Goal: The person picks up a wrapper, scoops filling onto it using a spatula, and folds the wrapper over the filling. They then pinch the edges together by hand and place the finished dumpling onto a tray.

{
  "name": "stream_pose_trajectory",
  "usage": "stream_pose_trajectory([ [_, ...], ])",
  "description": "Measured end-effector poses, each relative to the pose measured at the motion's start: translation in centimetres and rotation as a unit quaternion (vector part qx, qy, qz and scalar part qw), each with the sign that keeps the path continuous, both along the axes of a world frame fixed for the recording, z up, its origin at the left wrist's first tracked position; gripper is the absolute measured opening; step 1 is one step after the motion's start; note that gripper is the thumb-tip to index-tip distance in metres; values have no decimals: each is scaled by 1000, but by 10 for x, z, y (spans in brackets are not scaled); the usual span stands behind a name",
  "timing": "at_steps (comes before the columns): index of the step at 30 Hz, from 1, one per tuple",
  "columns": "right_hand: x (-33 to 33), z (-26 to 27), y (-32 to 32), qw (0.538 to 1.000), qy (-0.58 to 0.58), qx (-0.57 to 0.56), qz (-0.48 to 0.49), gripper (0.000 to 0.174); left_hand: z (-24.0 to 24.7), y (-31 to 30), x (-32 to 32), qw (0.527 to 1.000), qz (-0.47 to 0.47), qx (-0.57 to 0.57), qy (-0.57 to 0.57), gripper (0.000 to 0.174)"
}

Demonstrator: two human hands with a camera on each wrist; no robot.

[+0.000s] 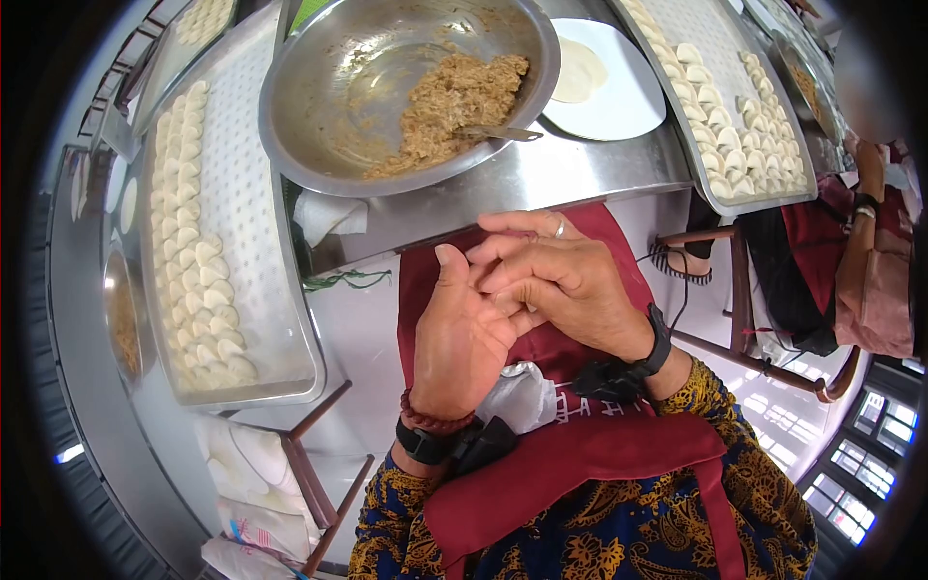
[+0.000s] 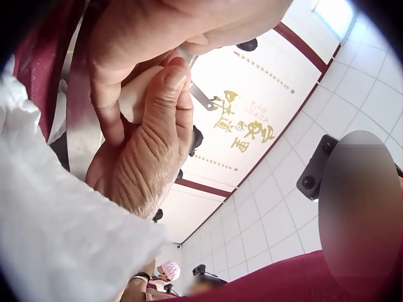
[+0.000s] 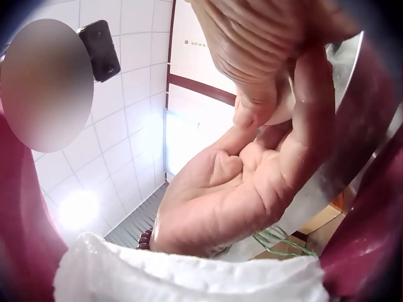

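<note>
Both hands meet in front of the apron, fingers around a pale dumpling [image 2: 133,95], mostly hidden by them. The left hand [image 1: 466,340] is turned palm up with its thumb raised. Its fingers bend around one side of the dough. From the other side the right hand [image 1: 578,290], wearing a ring, pinches the dumpling with thumb and fingers. In the right wrist view only a pale strip of the dumpling [image 3: 284,104] shows between the fingers. Beyond the hands stands a large steel bowl [image 1: 319,106] of brown filling [image 1: 454,106], with a spoon handle [image 1: 503,133] sticking out.
A white plate [image 1: 628,92] with a round wrapper [image 1: 580,75] stands right of the bowl. Trays of dumplings flank it, one tray [image 1: 253,193] left and one tray [image 1: 720,205] right. White cloth [image 1: 522,396] lies at the lap. Another person's arm [image 1: 860,232] shows far right.
</note>
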State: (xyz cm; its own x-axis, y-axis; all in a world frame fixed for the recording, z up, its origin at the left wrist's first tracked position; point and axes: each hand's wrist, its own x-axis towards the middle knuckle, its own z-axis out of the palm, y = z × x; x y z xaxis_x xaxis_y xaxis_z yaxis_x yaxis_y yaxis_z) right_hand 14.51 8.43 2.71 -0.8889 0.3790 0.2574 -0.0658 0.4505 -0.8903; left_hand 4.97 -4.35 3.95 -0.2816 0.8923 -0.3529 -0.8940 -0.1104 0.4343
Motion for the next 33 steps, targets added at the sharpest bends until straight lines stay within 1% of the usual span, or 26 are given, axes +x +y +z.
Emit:
stream_pose_trajectory([
  [2,1,0,1,1000,-2,20,9,18,0,0,0,1000,1,5,-7,63],
  [5,2,3,-1,1000,-4,-2,3,15,-2,0,0,1000,4,10,-16,62],
  [7,0,5,-2,999,-2,-49,-9,12,-3,0,0,1000,6,10,-17,62],
  [8,0,6,-2,999,-2,-49,-9,12,-4,-1,0,1000,6,16,-15,63],
  [10,0,6,-1,1000,6,-9,2,14,-2,0,0,1000,6,22,-13,63],
  [11,0,5,-1,1000,6,-9,1,14,0,1,0,1000,7,18,-5,67],
  [12,1,3,0,1000,3,17,3,15,1,1,1,1000,9,13,3,71],
  [13,1,2,0,999,0,43,6,17,1,1,1,1000,8,13,3,71],
  [16,2,2,2,998,5,63,10,19,1,1,2,1000,7,9,2,71],
  [17,2,3,2,998,5,63,10,19,3,2,2,1000,13,7,1,71],
  [19,0,6,2,1000,14,11,5,17,4,2,2,1000,19,5,1,72],
  [20,0,7,1,1000,14,11,5,17,3,1,2,1000,26,6,0,72],
  [22,0,9,-1,998,20,-55,-25,13,0,1,2,999,34,8,-2,72],
  [24,-1,8,-2,998,23,-44,-27,14,-5,0,2,999,37,23,-28,64],
  [25,0,7,-2,999,26,-33,-28,15,-4,0,2,999,36,22,-29,64],
  [26,0,6,-1,999,26,-33,-29,15,-2,0,2,999,33,24,-26,65],
  [28,-1,4,1,999,19,22,-19,17,2,2,2,999,29,25,-23,65],
  [30,0,4,1,999,15,29,-17,18,4,3,3,999,34,27,-13,74],
  [31,0,4,1,999,9,35,-14,19,3,3,3,999,34,27,-13,74],
  [32,0,4,0,999,9,35,-14,19,0,3,3,999,45,22,-19,75],
  [33,-2,5,-2,1000,12,-4,-25,19,-1,3,4,998,56,16,-26,75],
])
